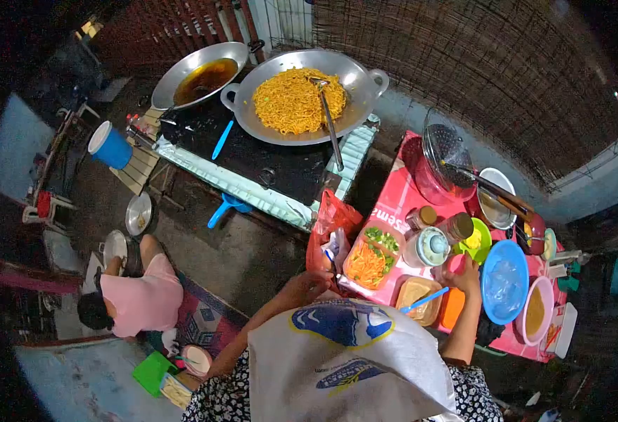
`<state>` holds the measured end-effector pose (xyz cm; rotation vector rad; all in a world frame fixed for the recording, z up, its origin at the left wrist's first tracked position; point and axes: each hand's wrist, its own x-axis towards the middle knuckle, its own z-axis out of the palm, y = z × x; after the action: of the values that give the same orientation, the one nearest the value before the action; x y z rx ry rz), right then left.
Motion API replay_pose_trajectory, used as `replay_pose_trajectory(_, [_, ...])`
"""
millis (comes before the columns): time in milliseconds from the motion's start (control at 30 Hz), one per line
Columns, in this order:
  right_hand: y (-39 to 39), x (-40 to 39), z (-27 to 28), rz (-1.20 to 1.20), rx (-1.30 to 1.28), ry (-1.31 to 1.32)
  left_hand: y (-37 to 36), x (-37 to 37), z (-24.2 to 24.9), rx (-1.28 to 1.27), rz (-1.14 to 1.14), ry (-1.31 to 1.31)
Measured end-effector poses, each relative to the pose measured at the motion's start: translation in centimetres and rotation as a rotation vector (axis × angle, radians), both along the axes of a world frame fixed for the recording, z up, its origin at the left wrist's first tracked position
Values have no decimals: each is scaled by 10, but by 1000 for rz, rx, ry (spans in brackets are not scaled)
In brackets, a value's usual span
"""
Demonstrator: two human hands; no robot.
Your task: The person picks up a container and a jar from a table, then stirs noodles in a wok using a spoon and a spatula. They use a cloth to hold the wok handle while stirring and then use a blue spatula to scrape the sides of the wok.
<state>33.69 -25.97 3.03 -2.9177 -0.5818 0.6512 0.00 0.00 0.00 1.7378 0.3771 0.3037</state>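
Note:
My left hand [310,284] is curled at the lower edge of a red plastic bag [331,214] that hangs at the corner of the pink table [395,199]; whether it grips the bag is unclear. Beside it lies a clear tray of shredded carrot and greens [372,259]. My right hand [466,276] is closed around a small pink cup [456,264] above an orange container [452,307]. A tub with a blue spoon [417,293] stands between my hands. A white cloth with a blue print [347,352] covers my front.
A large wok of yellow noodles with a ladle [296,100] and a second wok of dark liquid [200,74] sit on the stove [266,165]. Bowls, jars, a blue plate [504,281] and a strainer [446,148] crowd the table. A person in pink [143,299] crouches on the floor at left.

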Motion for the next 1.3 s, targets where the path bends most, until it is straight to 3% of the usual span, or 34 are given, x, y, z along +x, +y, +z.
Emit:
replay_pose_trajectory(67, [10,-7,9,-22,-59,-165,9,7,62,131,-28,154])
replay_pose_trajectory(100, [0,15,12,-14,-53,-212,4,23,84,135,-15,108])
replay_pose_trajectory(167, [-13,26,-5,70,318,-398,6,19,142,1,37,-28])
replay_pose_trajectory(233, [-11,19,15,48,430,-418,4,13,204,437,92,-71])
replay_pose_trajectory(400, [-20,23,43,5,475,-448,-38,-4,268,89,110,-308])
replay_pose_trajectory(567, [-35,15,37,27,527,-466,-75,-9,316,-226,92,-617])
replay_pose_trajectory(600, [-38,10,38,14,512,-465,-76,-6,316,-242,82,-610])
replay_pose_trajectory(733, [-46,5,36,-54,570,-377,-73,7,318,223,-11,-550])
replay_pose_trajectory(767, [-47,6,33,-90,612,-348,-74,10,319,222,-5,-545])
replay_pose_trajectory(967, [6,17,33,-52,755,-258,-88,45,324,1032,149,-347])
replay_pose_trajectory(1000, [17,27,20,43,697,-353,-81,47,321,1045,164,-345])
replay_pose_trajectory(1067, [38,38,10,49,546,-366,-62,50,300,986,-311,-464])
replay_pose_trajectory(1133, [56,44,2,50,467,-341,-46,50,274,822,-510,-194])
replay_pose_trajectory(1233, [71,41,7,16,331,-319,-30,36,241,635,-371,18])
replay_pose_trajectory(1300, [68,40,10,5,386,-271,-20,22,204,475,-238,191])
